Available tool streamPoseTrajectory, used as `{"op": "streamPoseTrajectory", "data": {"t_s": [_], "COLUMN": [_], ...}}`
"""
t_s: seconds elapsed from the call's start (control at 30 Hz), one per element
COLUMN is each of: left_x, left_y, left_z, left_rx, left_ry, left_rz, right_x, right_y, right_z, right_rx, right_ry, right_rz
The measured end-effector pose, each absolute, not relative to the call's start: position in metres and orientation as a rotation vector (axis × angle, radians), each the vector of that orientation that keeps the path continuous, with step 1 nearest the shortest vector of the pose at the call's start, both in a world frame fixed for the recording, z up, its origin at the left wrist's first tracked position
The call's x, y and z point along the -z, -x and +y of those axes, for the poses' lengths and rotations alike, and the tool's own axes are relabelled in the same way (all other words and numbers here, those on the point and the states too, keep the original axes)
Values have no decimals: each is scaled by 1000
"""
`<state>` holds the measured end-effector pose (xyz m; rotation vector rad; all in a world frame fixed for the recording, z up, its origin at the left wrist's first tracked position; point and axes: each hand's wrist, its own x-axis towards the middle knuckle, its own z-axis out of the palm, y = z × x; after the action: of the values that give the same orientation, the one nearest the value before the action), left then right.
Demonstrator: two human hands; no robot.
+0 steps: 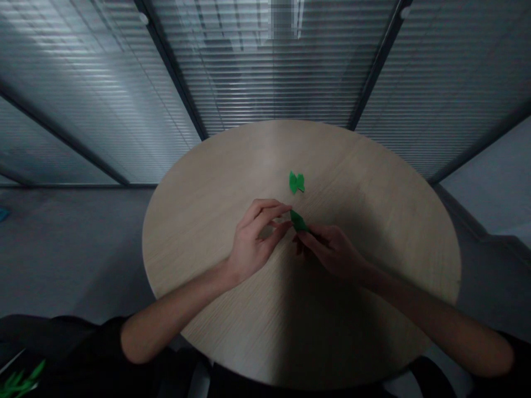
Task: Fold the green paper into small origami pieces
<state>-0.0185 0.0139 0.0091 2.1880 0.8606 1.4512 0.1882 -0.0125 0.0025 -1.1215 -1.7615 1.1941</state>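
Observation:
A small piece of folded green paper (297, 221) is held above the middle of the round table (199, 193). My right hand (332, 251) pinches its lower end between thumb and fingers. From the other side, my left hand (257, 235) has its thumb and index fingertips at the paper's upper left edge, apparently pinching it; the exact contact is too small to see clearly. Just beyond my hands, a second green paper piece (296, 182), shaped like two joined wings, lies on the wooden tabletop.
Glass panels with blinds (274, 83) stand right behind the table's far edge. Grey carpet (74, 243) lies around the table. At the lower left corner, something green and leaf-like (22, 381) shows, blurred. A small blue object (3, 214) is at the left edge.

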Motion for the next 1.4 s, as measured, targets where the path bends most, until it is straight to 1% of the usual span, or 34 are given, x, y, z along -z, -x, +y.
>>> {"op": "streamPoseTrajectory", "data": {"t_s": [0.2,0.43,0.6,0.8,0.97,1.2,1.3,1.4], "left_x": [-11,-12,-8,-6,-8,-5,-6,-6], "left_y": [18,19,23,24,20,19,19,20], "left_z": [13,8,2,-1,2,6,7,7], "left_rx": [-1523,-1473,-1430,-1372,-1398,-1402,-1370,-1342], "left_ry": [-2249,-2349,-2452,-2614,-2460,-2434,-2421,-2424], "left_rz": [847,754,639,501,647,792,805,809], "right_x": [-3,-4,-4,-3,-5,-6,-5,-6], "right_y": [-188,-187,-187,-185,-182,-183,-184,-184], "right_z": [-13,-14,-14,-14,-14,-17,-17,-15], "right_rx": [-1176,-1160,-1191,-1313,-1415,-1540,-1527,-1432], "right_ry": [1154,1149,1106,980,936,890,914,1012], "right_rz": [-1769,-1774,-1727,-1621,-1566,-1638,-1655,-1717]}}
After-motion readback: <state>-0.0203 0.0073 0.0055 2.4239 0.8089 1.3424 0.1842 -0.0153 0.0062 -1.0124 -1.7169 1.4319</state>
